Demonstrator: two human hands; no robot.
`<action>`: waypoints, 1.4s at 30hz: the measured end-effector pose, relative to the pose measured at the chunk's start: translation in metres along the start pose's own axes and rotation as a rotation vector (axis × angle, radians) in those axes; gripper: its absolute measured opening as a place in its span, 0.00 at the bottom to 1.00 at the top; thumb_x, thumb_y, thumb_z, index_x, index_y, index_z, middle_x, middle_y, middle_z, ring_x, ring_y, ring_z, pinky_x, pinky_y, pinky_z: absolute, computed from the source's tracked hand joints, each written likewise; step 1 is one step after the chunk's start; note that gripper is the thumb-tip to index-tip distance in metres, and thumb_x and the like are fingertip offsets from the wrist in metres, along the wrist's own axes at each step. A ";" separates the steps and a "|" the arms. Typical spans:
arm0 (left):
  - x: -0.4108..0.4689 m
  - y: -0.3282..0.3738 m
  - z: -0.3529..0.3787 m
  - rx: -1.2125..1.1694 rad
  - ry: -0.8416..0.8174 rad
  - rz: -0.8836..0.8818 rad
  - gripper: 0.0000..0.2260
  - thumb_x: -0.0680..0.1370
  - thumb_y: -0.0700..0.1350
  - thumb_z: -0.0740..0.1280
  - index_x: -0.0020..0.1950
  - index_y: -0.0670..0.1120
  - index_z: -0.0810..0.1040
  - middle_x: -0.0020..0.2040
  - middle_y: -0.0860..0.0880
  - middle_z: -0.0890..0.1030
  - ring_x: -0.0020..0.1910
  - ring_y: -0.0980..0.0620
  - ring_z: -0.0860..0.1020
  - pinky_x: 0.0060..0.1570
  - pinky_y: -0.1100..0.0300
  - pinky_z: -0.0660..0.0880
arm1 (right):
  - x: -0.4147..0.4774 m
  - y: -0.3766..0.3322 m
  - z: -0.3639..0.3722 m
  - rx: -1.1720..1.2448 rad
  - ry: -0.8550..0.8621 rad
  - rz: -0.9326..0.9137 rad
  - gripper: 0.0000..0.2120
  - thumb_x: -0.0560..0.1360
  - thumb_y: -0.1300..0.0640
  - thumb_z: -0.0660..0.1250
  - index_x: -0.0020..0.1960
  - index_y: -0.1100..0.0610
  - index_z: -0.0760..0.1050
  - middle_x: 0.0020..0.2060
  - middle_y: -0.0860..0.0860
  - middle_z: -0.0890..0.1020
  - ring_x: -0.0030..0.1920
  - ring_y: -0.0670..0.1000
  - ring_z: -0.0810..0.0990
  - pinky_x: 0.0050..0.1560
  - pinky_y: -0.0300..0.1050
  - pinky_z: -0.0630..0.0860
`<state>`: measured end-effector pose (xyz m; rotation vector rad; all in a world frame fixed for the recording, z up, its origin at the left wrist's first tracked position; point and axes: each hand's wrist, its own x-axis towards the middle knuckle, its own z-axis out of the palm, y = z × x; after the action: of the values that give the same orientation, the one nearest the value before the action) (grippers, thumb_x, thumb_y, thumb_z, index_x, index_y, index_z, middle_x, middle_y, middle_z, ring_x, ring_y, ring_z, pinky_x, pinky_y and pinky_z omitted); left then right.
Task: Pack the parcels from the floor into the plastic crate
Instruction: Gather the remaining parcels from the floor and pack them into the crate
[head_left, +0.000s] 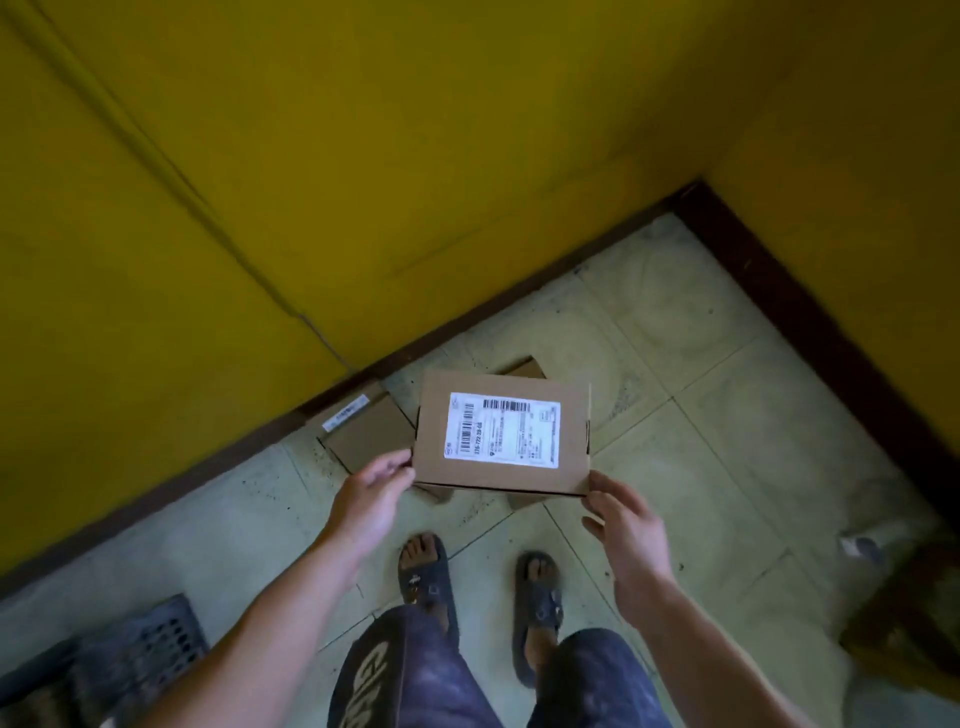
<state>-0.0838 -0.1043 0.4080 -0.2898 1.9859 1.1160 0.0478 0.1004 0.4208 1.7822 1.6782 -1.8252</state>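
Observation:
A flat brown cardboard parcel (503, 434) with a white barcode label faces up in front of me, above the floor. My left hand (373, 496) grips its near left corner. My right hand (621, 519) holds its near right corner, fingers under the edge. A second brown parcel (363, 428) with a small white label lies on the floor by the wall, left of the held one. Parts of more cardboard (524, 370) show beyond and below the held parcel. The dark plastic crate (130, 660) with a grid wall is at the lower left.
Yellow walls (363, 156) with a dark skirting board (810, 322) meet in a corner ahead. The floor is pale tile (701, 415). My sandalled feet (431, 577) stand just below the parcel. A blurred dark object (904, 608) sits at the right edge.

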 end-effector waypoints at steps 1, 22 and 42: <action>-0.016 0.004 -0.003 -0.003 0.006 0.027 0.16 0.81 0.46 0.61 0.69 0.52 0.72 0.67 0.50 0.74 0.62 0.49 0.74 0.62 0.55 0.69 | -0.016 -0.008 -0.005 -0.001 -0.014 -0.021 0.14 0.79 0.66 0.61 0.61 0.56 0.78 0.53 0.50 0.81 0.57 0.51 0.79 0.63 0.49 0.75; -0.356 -0.146 -0.014 -0.514 0.704 -0.022 0.15 0.80 0.46 0.63 0.67 0.52 0.73 0.65 0.54 0.75 0.60 0.53 0.75 0.61 0.54 0.72 | -0.207 0.033 -0.007 -0.437 -0.692 -0.438 0.12 0.75 0.63 0.64 0.44 0.48 0.82 0.49 0.53 0.84 0.53 0.56 0.81 0.54 0.52 0.78; -0.574 -0.458 -0.112 -0.828 0.945 -0.145 0.10 0.78 0.45 0.65 0.43 0.60 0.78 0.52 0.50 0.81 0.57 0.48 0.77 0.64 0.48 0.71 | -0.467 0.300 0.120 -0.642 -0.873 -0.462 0.14 0.77 0.66 0.61 0.49 0.50 0.80 0.50 0.52 0.82 0.54 0.54 0.79 0.60 0.52 0.77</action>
<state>0.4705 -0.5638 0.5918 -1.6057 2.0463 1.8738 0.3251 -0.3766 0.5533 0.2798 1.9716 -1.5330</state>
